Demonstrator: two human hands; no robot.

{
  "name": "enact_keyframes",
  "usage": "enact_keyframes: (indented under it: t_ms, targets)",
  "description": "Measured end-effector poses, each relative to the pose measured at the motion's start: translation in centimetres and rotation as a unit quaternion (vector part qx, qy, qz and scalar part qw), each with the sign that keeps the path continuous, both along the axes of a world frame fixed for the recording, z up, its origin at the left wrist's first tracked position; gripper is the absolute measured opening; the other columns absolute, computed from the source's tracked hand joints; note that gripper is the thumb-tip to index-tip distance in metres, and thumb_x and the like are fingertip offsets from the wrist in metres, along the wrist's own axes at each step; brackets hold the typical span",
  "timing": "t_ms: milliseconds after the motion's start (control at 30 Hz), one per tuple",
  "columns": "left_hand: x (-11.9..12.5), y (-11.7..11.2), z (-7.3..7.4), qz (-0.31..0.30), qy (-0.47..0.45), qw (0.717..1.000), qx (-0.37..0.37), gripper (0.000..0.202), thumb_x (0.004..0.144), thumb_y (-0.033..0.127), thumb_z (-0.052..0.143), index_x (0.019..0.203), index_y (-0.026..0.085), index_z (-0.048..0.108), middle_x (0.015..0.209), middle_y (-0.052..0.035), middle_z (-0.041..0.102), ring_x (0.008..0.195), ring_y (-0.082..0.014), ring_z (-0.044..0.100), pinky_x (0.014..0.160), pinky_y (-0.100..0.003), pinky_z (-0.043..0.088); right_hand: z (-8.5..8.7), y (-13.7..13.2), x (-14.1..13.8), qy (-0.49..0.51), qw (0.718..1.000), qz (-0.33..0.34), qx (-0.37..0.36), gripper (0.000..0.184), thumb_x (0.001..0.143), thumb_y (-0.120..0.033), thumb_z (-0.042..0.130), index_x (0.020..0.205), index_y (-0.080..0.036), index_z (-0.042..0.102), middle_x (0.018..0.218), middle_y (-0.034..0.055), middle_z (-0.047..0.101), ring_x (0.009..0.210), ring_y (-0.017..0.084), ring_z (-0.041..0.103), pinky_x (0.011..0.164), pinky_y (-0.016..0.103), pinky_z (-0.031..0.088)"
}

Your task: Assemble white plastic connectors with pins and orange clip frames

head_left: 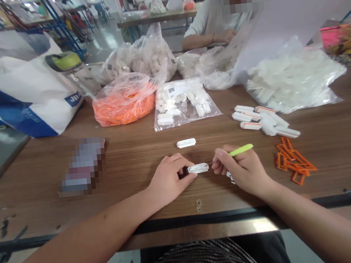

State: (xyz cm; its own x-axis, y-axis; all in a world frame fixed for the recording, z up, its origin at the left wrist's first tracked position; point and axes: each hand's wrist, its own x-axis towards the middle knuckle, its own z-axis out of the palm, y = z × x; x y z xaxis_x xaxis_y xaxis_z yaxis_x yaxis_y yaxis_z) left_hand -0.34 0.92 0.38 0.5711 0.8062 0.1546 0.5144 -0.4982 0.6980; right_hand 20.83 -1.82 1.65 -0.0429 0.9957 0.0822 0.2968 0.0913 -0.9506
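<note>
My left hand (167, 179) pinches a small white plastic housing (197, 168), which has a row of tiny holes and marks on top. My right hand (238, 169) grips a slim pick with a lime-green handle (241, 150), and its thin metal tip reaches the housing's right end. A few tiny white pieces (230, 177) lie under my right hand's little-finger side. Another white housing (186, 143) rests on the wooden table (132, 201) just beyond my hands, apart from them.
Beyond my right hand lie a heap of white-and-orange parts (259, 120) and loose orange frames (293, 161). Plastic bags of orange (125, 105) and white parts (181, 102) (294, 80) stand farther back. A blurred object (82, 167) lies left. A co-worker (211, 24) sits opposite.
</note>
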Motion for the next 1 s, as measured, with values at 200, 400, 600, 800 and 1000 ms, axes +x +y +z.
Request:
enact_keyframes:
  t_ms: [200, 400, 600, 800, 1000]
  targets:
    - [0.01, -0.05, 0.08, -0.004, 0.003, 1.0, 0.002, 0.007, 0.085, 0.025, 0.066, 0.089, 0.021, 0.069, 0.076, 0.0015, 0.06, 0.067, -0.0133, 0.054, 0.072, -0.034, 0.04, -0.29, -0.13, 0.0, -0.012, 1.0, 0.016, 0.005, 0.04, 0.094, -0.042, 0.048, 0.067, -0.017, 0.064, 0.061, 0.0032, 0.065, 0.049, 0.011, 0.061, 0.046, 0.022, 0.049]
    - [-0.04, 0.01, -0.06, 0.001, 0.001, 1.0, 0.003, 0.007, 0.085, 0.026, 0.066, 0.089, 0.021, 0.069, 0.075, 0.0017, 0.06, 0.067, -0.0131, 0.054, 0.073, -0.033, 0.04, -0.28, -0.1, -0.01, -0.055, 0.998, 0.018, 0.005, 0.042, 0.096, -0.042, 0.045, 0.068, -0.017, 0.062, 0.063, 0.0032, 0.067, 0.05, 0.012, 0.062, 0.048, 0.023, 0.049]
    - [0.2, -0.14, 0.21, 0.01, -0.001, 1.0, -0.003, 0.006, 0.083, 0.023, 0.067, 0.088, 0.021, 0.07, 0.073, 0.0028, 0.058, 0.065, -0.0124, 0.053, 0.071, -0.032, 0.039, -0.06, -0.44, -0.15, -0.158, 0.985, 0.036, 0.059, 0.039, 0.097, -0.038, 0.044, 0.068, -0.018, 0.06, 0.064, 0.002, 0.065, 0.056, 0.013, 0.062, 0.057, 0.026, 0.049]
    - [0.13, -0.04, 0.08, 0.009, -0.004, 1.0, -0.006, 0.007, 0.084, 0.025, 0.066, 0.088, 0.021, 0.07, 0.072, 0.0027, 0.058, 0.065, -0.0125, 0.053, 0.072, -0.033, 0.039, -0.34, -0.48, -0.18, -0.144, 0.986, 0.044, 0.07, 0.038, 0.098, -0.036, 0.043, 0.069, -0.018, 0.06, 0.063, 0.0017, 0.065, 0.056, 0.012, 0.063, 0.058, 0.026, 0.05]
    - [0.06, -0.06, 0.02, 0.002, -0.002, 1.0, 0.002, 0.007, 0.084, 0.025, 0.066, 0.089, 0.021, 0.07, 0.074, 0.0026, 0.059, 0.065, -0.0123, 0.054, 0.072, -0.033, 0.039, -0.41, -0.4, -0.18, -0.062, 0.996, 0.014, 0.058, 0.038, 0.096, -0.035, 0.046, 0.067, -0.017, 0.062, 0.063, 0.0018, 0.065, 0.052, 0.01, 0.063, 0.049, 0.022, 0.05]
